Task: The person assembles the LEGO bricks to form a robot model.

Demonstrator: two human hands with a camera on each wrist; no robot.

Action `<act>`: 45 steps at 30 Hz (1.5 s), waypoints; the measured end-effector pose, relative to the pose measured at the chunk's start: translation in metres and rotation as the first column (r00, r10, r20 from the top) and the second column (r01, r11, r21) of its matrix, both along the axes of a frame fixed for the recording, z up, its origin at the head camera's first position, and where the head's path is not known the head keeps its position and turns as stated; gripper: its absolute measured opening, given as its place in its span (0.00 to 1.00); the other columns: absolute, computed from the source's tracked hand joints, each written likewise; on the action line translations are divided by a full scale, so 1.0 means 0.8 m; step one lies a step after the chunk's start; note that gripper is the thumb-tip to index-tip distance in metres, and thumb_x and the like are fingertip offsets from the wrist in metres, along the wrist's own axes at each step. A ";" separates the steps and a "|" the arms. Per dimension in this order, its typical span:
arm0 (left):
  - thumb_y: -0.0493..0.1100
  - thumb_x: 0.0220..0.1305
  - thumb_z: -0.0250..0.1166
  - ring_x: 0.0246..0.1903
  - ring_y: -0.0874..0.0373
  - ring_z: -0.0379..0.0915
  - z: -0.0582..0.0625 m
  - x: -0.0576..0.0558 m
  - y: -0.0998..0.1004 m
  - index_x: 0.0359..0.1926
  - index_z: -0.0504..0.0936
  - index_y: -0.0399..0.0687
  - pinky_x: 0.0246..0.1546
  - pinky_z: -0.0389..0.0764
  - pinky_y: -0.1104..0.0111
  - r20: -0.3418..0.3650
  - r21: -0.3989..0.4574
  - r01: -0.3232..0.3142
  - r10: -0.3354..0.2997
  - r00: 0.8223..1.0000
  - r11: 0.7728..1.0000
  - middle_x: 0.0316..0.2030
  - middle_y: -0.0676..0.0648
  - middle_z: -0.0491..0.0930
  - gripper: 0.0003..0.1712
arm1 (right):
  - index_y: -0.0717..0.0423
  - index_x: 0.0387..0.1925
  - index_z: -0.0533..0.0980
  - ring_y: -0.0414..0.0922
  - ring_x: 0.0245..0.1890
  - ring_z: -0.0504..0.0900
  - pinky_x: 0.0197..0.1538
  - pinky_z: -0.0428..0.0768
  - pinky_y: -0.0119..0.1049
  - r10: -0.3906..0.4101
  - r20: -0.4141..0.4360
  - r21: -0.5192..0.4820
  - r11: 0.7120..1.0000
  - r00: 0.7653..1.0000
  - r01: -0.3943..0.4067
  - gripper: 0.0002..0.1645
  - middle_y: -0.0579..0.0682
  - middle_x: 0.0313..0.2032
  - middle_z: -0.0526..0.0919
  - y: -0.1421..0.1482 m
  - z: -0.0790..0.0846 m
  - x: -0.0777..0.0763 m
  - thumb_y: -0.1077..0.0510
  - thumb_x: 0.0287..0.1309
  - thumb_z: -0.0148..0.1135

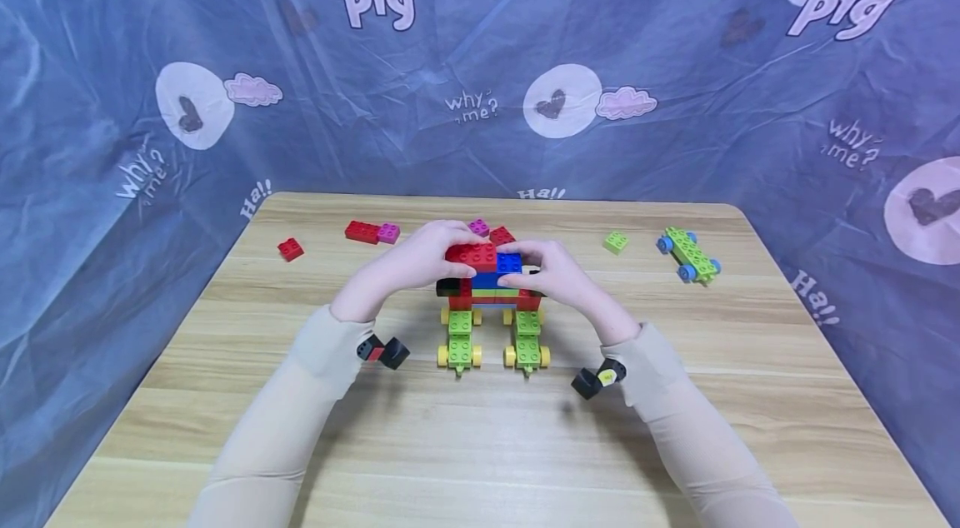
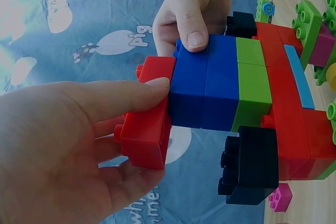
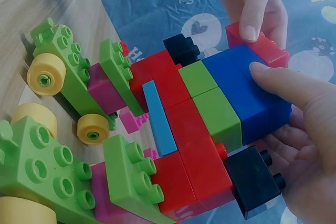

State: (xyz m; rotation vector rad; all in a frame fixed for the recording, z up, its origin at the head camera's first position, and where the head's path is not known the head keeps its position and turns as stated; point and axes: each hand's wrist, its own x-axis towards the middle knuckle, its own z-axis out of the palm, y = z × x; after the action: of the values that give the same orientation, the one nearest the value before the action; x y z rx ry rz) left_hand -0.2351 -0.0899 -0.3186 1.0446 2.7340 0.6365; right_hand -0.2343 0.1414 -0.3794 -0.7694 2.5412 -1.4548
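Observation:
A brick figure stands upright on two lime wheeled bases (image 1: 527,351) with yellow wheels. Red bricks (image 2: 289,114), a thin light-blue piece (image 3: 159,119), lime bricks (image 3: 218,111) and blue bricks (image 2: 205,87) make up its body, and a black brick (image 2: 252,166) juts out on each side. At the top, my left hand (image 1: 431,257) pinches a red brick (image 2: 149,129), thumb on its near face, fingers behind. This brick overhangs the blue ones on the left. My right hand (image 1: 553,270) grips the blue bricks from the right, its thumb (image 3: 278,80) across their near face.
Behind the figure lie loose red bricks (image 1: 362,231) and magenta bricks (image 1: 388,232). Another red brick (image 1: 290,249) lies far left. Toward the right back are a lime brick (image 1: 616,241) and a lime wheeled base (image 1: 688,255) with blue wheels. Patterned blue cloth (image 1: 480,153) hangs behind the table.

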 end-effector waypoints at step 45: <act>0.50 0.60 0.68 0.54 0.49 0.74 -0.027 0.000 0.007 0.56 0.81 0.45 0.59 0.73 0.55 -0.062 0.199 -0.042 0.055 0.997 0.979 0.51 0.44 0.81 0.24 | 0.64 0.56 0.76 0.52 0.43 0.85 0.44 0.83 0.40 0.005 -0.025 -0.008 1.000 1.000 -0.005 0.28 0.61 0.46 0.84 0.000 0.000 0.002 0.60 0.52 0.71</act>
State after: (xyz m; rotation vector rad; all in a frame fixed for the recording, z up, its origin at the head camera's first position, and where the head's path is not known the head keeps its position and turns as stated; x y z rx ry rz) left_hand -0.2355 -0.0841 -0.3400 1.0601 2.8068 0.9139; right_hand -0.2328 0.1415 -0.3796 -0.7990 2.5517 -1.4637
